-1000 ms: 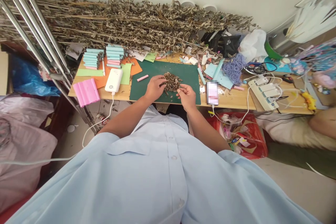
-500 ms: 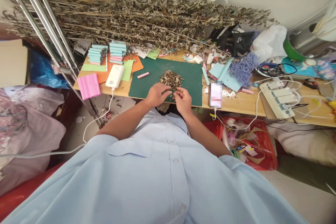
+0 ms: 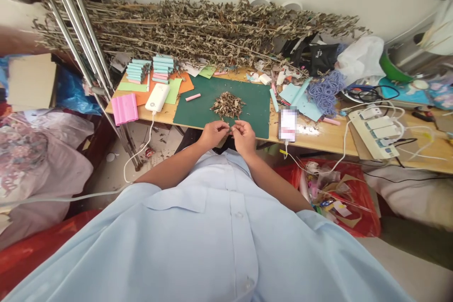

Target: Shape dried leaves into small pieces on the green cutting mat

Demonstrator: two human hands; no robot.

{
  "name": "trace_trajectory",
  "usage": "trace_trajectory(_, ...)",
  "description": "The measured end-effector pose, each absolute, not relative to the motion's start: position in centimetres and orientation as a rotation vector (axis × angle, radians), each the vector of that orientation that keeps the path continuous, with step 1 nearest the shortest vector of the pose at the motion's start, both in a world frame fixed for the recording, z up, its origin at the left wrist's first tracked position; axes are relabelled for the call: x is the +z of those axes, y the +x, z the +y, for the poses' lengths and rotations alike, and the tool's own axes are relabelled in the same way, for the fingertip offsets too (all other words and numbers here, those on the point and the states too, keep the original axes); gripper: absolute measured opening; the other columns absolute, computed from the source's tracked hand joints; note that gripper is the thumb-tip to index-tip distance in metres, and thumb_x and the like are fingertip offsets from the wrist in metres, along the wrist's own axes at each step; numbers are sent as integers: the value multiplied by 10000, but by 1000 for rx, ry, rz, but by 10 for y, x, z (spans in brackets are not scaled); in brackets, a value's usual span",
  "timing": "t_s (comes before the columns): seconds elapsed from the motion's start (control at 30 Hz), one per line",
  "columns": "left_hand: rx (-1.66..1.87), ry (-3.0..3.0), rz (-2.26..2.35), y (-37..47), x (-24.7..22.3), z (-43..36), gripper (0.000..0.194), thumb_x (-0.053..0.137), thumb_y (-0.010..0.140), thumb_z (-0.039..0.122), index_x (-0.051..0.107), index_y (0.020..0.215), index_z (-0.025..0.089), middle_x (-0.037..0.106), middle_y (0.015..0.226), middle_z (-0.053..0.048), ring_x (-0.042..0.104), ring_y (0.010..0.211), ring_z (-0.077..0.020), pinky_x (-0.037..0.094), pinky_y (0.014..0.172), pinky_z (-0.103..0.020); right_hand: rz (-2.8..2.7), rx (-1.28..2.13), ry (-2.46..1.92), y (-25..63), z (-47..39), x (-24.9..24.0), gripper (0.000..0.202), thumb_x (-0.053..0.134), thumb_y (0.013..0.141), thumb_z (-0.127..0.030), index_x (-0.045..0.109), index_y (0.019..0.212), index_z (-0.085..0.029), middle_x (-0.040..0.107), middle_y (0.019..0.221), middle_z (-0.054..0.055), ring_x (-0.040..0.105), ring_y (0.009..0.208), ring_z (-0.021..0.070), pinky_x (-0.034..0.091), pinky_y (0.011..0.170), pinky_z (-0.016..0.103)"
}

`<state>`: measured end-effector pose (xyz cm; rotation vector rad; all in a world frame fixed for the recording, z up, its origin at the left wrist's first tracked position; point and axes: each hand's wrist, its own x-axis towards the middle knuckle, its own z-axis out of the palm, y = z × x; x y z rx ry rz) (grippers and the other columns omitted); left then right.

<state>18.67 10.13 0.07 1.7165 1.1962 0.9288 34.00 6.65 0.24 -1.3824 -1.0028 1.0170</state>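
At the far left of our wooden table (image 3: 318, 138), a pink ridged block (image 3: 124, 108) sits at the edge, with stacks of teal and pink strips (image 3: 152, 69) behind it and a white power bank (image 3: 157, 97) just beside the green cutting mat (image 3: 198, 108). A small pink stick (image 3: 193, 97) lies on the mat's left part. Our left hand (image 3: 212, 133) hovers at the mat's near edge, fingers pinched together on a small dried leaf piece (image 3: 230, 127); our right hand (image 3: 244, 136) meets it fingertip to fingertip, also pinched on that piece. Just beyond both hands, a pile of dried leaves (image 3: 227, 105) rests mid-mat. Long dried leafy stalks (image 3: 198, 30) lie along the wall. Farther right sit a phone (image 3: 288, 124) and a white power strip (image 3: 374, 134).
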Motion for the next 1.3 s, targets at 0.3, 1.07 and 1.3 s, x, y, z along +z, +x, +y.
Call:
trace_trajectory(0.3, 1148, 1991, 1405, 153, 18, 184, 110, 654, 904, 277, 739, 927, 210, 764, 1012, -105, 700, 994, -254, 581, 964, -409, -968, 949, -1404, 360, 12, 1, 380, 692, 803, -440, 590, 1098, -223, 690, 894, 5, 728, 783, 178, 615, 650, 311)
trace_trajectory(1.07, 850, 2447, 1054, 148, 15, 179, 190, 678, 880, 232, 827, 993, 259, 589, 1517, -112, 404, 1489, -396, 324, 1169, -650, -1385, 804, -1723, 367, -17, -51, 174, 636, 772, -242, 704, 931, -255, 748, 907, 32, 725, 829, 227, 609, 876, 449)
trace_trajectory(1.3, 802, 2448, 1149, 146, 3, 183, 295, 566, 954, 254, 793, 1140, 222, 547, 1561, -117, 382, 1516, -369, 350, 1175, -603, -1651, 431, -1630, 352, 39, 1, 200, 567, 930, -303, 752, 961, -236, 767, 1001, 68, 703, 918, 239, 558, 917, 406)
